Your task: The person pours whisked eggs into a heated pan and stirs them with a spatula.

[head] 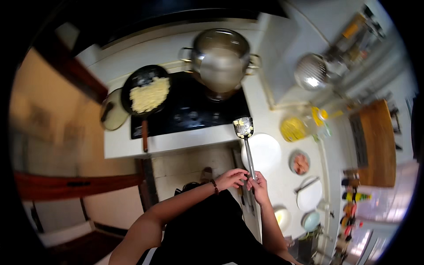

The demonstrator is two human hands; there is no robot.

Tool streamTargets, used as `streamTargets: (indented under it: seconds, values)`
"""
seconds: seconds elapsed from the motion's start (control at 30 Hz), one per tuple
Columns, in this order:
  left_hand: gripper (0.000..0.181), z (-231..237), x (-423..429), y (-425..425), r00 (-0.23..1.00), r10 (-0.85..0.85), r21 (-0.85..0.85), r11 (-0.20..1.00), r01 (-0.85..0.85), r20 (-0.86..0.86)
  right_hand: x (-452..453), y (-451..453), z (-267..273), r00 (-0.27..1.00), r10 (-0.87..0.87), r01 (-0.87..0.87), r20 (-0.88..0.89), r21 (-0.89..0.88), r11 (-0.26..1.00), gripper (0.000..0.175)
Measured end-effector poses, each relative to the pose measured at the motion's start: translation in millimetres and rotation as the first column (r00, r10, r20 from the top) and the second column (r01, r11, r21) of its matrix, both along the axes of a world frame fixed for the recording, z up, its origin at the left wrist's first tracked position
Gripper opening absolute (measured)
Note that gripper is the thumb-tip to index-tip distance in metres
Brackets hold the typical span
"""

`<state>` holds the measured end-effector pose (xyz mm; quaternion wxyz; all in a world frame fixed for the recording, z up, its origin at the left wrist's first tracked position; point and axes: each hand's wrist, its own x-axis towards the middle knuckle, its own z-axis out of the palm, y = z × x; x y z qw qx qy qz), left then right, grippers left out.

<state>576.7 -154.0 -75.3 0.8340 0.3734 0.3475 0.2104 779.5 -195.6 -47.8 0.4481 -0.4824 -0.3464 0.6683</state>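
Observation:
A metal spatula (247, 152) is held by its handle in my right hand (259, 188). Pale cut pieces cling to its flat blade, which points away from me above the edge of a round white plate (266, 154). My left hand (231, 179) has its fingers apart beside the handle; whether the fingertips touch it I cannot tell. On the left side of the black cooktop (195, 116) sits a dark frying pan (132, 79) with a wooden handle toward me. Small pale cut pieces (150, 94) cover much of the pan's bottom.
A large steel pot (220, 63) stands on the cooktop's back right. Left of the pan lies a lid (116, 121). Along the right counter are an oil bottle (293, 129), a bowl of pink pieces (300, 163), a white dish (309, 198) and a pale blue bowl (310, 221).

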Motion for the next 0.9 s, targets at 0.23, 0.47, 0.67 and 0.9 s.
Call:
streamTargets:
  seconds: [0.23,0.47,0.67,0.9]
  values:
    - [0.028,51.8,-196.8,-17.9,0.756,0.641,0.096,0.767,-0.634,-0.133,-133.6,121.1,83.5,0.872,0.426,-0.441,0.239,0.011,0.897,0.041]
    - [0.023,26.2,-372.3,0.2,0.37,0.901,0.363,0.431,-0.826,-0.227,-267.8,208.7,161.8,0.472,0.048,-0.735,0.88,0.363,0.573,0.04]
    - [0.038,-16.3,-424.4,44.8,0.376,0.875,0.609,0.482,-0.63,-0.304,-364.9,270.5,206.1,-0.122,-0.333,-0.907,0.935,0.032,0.421,0.038]
    - [0.036,-21.3,-444.5,74.0,0.561,0.771,0.54,0.623,-0.566,-0.301,-416.8,296.5,223.9,-0.313,-0.407,-0.921,0.858,-0.17,0.35,0.028]
